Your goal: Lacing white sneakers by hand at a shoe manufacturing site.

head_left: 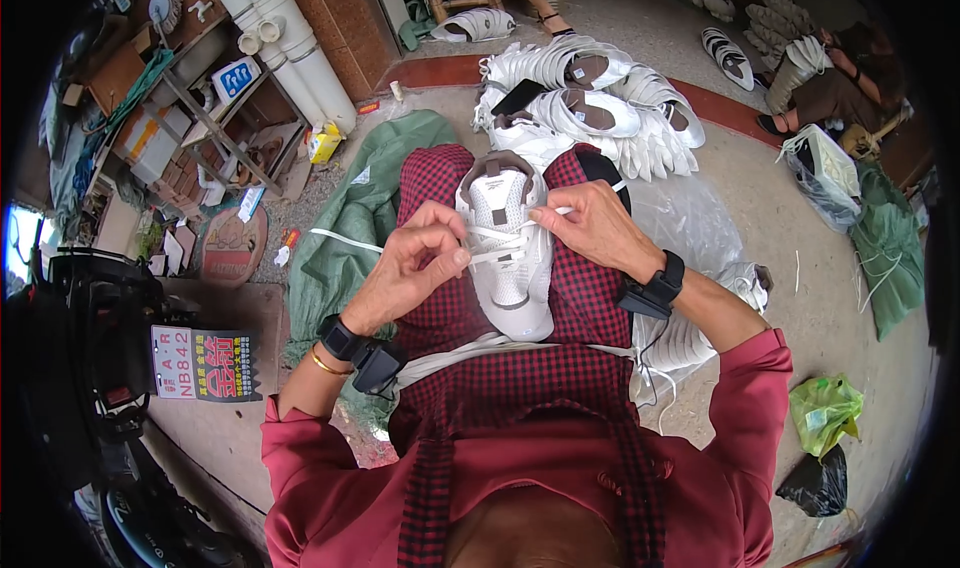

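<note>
**A:** Concrete floor (800, 268), shoes everywhere. What are the fingers up to?

**B:** Left hand (415, 263) fingers pinched shut on a white lace (490, 256); right hand (595, 228) fingers pinch the other lace end (560, 211).

**A:** And the shoe?

**B:** White shoe (508, 258) sits on the checkered lap, between both hands. Beyond it, a pile of white shoes (590, 98); green sack (350, 228) to the left.

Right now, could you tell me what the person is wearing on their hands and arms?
Both hands are bare. The left hand has a black wrist device with a box and a gold bangle; the right hand has a similar black device. Dark red sleeves are pushed up.
</note>
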### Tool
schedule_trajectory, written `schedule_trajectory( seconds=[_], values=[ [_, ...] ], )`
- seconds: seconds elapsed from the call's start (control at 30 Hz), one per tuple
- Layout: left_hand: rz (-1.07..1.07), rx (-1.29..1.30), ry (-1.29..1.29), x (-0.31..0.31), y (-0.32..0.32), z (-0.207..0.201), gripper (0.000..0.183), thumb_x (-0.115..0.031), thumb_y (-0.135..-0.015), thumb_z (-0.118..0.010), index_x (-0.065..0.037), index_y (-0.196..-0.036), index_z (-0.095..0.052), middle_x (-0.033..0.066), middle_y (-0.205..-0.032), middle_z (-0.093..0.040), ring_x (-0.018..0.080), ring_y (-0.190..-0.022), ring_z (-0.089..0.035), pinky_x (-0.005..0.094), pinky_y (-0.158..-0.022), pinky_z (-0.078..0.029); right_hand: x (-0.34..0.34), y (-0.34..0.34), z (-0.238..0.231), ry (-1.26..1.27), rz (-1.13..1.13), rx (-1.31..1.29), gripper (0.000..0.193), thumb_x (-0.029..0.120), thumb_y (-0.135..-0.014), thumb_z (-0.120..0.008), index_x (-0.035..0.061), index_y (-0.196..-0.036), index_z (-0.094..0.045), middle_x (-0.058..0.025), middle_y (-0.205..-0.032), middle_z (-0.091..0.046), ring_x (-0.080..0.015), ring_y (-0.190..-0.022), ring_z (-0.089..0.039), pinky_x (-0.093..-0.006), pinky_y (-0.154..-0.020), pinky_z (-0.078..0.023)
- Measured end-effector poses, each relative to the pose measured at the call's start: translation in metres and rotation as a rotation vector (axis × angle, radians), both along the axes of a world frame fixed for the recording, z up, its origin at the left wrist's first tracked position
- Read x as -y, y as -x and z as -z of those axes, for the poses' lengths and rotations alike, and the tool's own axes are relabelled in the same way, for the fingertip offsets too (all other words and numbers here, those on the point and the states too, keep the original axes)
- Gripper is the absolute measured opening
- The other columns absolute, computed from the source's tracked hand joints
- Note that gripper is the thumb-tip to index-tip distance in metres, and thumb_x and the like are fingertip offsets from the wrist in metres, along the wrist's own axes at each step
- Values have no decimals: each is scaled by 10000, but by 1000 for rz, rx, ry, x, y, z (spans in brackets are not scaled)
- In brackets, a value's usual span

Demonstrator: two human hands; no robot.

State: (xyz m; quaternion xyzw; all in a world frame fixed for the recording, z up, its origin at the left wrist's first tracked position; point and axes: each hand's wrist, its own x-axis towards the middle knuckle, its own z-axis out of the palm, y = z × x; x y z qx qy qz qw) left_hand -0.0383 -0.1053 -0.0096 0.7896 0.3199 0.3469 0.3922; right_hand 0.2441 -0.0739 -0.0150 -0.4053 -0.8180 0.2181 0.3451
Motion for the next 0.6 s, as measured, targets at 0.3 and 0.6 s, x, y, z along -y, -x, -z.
schedule_trajectory(
  seconds=[0.3,0.6],
  values=[
    [-269,-170,-119,5,-28,10,409,-173,-698,-899,-60,-944,-592,20,-950,-523,154,-817,-509,290,-724,-448,-46,-111,-5,-31,328,-187,339,227,-957,-676,24,-693,-615,53,-581,-431,-16,-595,-375,-248,-506,-322],
    [-262,-100,-244,-35,-24,-19,326,-166,-742,-837,-45,-896,-577,1,-792,-486,108,-680,-455,260,-604,-406,-12,-79,26,92,300,-10,194,136,-947,-578,1,-1086,-587,-195,-889,-661,-329,-796,-657,-415,-736,-515]
  ],
)
